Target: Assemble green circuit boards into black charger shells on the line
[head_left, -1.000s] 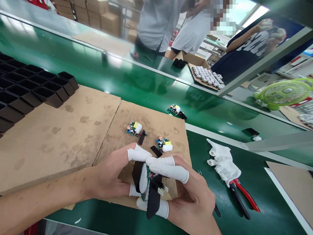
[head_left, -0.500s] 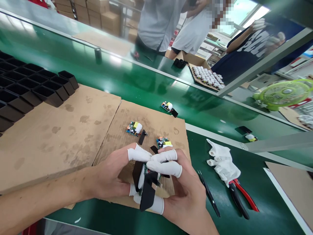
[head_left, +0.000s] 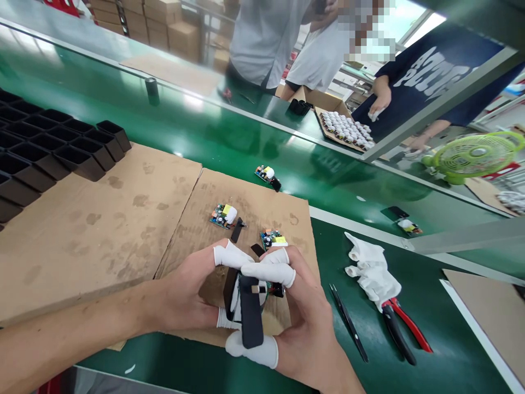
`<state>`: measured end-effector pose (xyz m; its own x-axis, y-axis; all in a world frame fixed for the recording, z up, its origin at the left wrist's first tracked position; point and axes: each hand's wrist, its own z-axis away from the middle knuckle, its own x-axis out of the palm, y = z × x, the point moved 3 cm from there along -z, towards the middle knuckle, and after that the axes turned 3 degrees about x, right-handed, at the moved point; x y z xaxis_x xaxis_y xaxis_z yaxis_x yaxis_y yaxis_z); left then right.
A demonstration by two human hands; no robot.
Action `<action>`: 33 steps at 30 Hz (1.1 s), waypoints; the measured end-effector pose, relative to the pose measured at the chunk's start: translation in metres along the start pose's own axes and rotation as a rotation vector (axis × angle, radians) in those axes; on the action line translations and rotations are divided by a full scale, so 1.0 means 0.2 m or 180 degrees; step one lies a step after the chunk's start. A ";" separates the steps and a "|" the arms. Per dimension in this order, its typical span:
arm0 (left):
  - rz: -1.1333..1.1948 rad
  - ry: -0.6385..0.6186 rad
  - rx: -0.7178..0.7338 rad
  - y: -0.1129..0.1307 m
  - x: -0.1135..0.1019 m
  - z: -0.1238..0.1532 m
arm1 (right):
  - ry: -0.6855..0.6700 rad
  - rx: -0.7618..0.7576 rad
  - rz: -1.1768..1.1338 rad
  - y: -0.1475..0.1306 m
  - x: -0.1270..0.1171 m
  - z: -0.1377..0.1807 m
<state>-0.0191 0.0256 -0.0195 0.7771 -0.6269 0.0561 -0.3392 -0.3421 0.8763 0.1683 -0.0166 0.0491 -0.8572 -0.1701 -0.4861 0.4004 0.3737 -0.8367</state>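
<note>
My left hand (head_left: 191,295), with white finger cots on thumb and finger, grips a black plastic case (head_left: 230,284) by its sides. My right hand (head_left: 305,312), also in finger cots, holds a circuit board (head_left: 263,288) at the case's open mouth; the board looks partly inside, though fingers hide much of it. A flat black end plate (head_left: 251,320) with a metal contact stands between my right finger and thumb. Just beyond my hands, another circuit board (head_left: 273,239) with a black plate lies on the cardboard (head_left: 172,202), and a further board (head_left: 223,215) lies to its left.
Rows of empty black cases (head_left: 49,142) stand at left. Tweezers (head_left: 348,323), red-and-black pliers (head_left: 404,328) and a white glove (head_left: 375,268) lie at right. Boards (head_left: 266,174) ride on the green belt (head_left: 205,131). Beyond are co-workers, a tray of boards (head_left: 344,128) and a green fan (head_left: 478,156).
The black end plate has turned to face me more squarely, and my right fingers have shifted slightly left. Items on the belt have moved left. A co-worker in a dark shirt has lowered their hands.
</note>
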 end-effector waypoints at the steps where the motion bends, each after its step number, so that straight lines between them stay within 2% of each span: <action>1: -0.0022 0.0030 0.0005 0.00 0.00 0.00 | 0.0036 0.0027 -0.0074 0.00 0.00 0.00; 7: 0.0037 0.0046 0.0095 0.00 0.01 0.00 | 0.0130 0.0205 -0.0399 0.02 0.01 0.02; 13: 0.0180 0.0022 -0.0129 -0.02 0.02 0.00 | 0.0026 0.0392 -0.0509 0.03 0.01 0.01; 22: -0.0259 0.0119 0.0243 0.01 0.01 -0.01 | 0.0129 0.0584 -0.0443 0.02 0.06 0.03; 28: -0.0189 0.0037 0.0009 -0.01 0.01 0.00 | 0.0162 0.0598 -0.0356 0.03 0.06 0.02; 33: -0.0047 0.0065 0.0081 -0.01 0.02 0.00 | 0.0140 0.0665 -0.0363 0.04 0.06 0.02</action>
<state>-0.0155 0.0239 -0.0221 0.7928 -0.6072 0.0533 -0.3408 -0.3691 0.8647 0.1620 -0.0188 0.0359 -0.9121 -0.1588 -0.3780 0.3547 0.1567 -0.9218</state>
